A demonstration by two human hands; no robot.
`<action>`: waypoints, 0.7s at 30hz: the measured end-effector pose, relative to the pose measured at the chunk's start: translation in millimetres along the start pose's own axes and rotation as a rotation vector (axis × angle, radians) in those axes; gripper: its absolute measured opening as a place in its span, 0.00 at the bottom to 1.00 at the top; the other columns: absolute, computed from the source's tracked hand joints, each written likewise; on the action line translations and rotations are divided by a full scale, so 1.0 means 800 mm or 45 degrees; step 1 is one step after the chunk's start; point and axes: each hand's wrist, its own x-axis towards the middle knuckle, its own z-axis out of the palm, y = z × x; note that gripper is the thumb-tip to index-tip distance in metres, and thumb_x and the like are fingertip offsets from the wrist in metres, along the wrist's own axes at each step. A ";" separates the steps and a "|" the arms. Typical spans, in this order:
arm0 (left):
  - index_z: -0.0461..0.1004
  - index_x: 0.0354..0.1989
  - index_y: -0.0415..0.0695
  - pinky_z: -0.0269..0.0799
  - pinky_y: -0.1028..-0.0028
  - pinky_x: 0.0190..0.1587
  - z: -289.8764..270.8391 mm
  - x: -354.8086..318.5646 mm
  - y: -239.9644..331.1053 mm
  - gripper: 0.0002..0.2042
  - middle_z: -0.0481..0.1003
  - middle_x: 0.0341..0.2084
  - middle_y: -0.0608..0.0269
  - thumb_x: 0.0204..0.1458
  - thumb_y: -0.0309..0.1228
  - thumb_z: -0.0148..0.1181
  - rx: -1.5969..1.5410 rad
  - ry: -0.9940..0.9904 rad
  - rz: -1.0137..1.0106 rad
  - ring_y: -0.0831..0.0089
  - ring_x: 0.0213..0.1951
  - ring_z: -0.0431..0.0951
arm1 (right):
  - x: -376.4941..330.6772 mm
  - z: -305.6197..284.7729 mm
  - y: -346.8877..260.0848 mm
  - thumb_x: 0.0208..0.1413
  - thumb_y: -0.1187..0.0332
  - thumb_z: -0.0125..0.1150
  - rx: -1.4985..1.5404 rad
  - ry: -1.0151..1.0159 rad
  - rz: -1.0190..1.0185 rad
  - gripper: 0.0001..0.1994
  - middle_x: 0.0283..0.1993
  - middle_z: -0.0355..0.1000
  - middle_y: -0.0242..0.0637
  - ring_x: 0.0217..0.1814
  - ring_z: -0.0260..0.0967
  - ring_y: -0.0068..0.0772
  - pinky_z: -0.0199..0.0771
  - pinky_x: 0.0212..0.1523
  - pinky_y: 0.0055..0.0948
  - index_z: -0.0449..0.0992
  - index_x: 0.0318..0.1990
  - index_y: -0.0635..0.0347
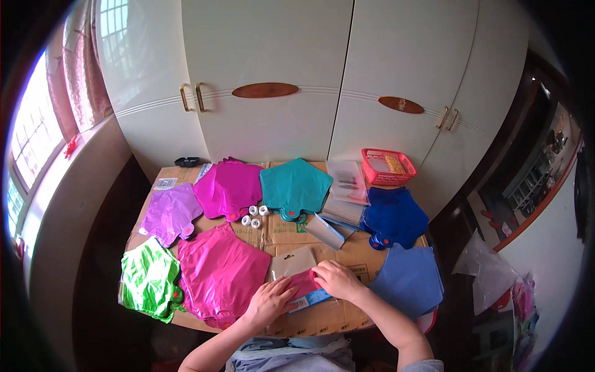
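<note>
As L hand (271,301) & R hand (336,279) bend fingers (pinch unclear), pink pc. (303,283) looks approx. rect.

White wardrobe (266,43) with gold handles (199,98) across the top; bright, barred window (35,115) and pink curtain (88,68), upper left; pale wall (52,260) below; dark floor (102,260), lower left.

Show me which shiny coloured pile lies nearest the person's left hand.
The hot-pink pile, just left of the left hand; the lime-green pile lies beyond it, the teal pile and the others farther off.
</note>
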 end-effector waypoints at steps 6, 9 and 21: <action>0.69 0.54 0.48 0.55 0.60 0.63 0.001 -0.007 0.004 0.28 0.62 0.60 0.51 0.49 0.54 0.56 0.116 -0.094 0.038 0.56 0.63 0.60 | 0.038 -0.042 0.067 0.54 0.70 0.55 0.042 0.317 0.082 0.05 0.33 0.72 0.41 0.36 0.72 0.46 0.72 0.33 0.41 0.76 0.34 0.56; 0.68 0.55 0.48 0.54 0.59 0.63 0.003 -0.005 0.007 0.28 0.61 0.61 0.53 0.49 0.53 0.56 0.171 -0.121 0.042 0.58 0.64 0.59 | 0.067 -0.067 0.143 0.52 0.72 0.56 -0.148 0.491 0.252 0.04 0.34 0.72 0.44 0.38 0.71 0.48 0.72 0.39 0.40 0.76 0.33 0.59; 0.71 0.53 0.47 0.60 0.59 0.59 -0.012 0.006 0.006 0.27 0.70 0.50 0.57 0.46 0.49 0.62 0.093 -0.101 0.069 0.60 0.56 0.67 | 0.104 -0.068 0.212 0.42 0.69 0.59 -0.330 -0.077 0.541 0.05 0.31 0.76 0.45 0.36 0.75 0.46 0.75 0.41 0.40 0.80 0.25 0.55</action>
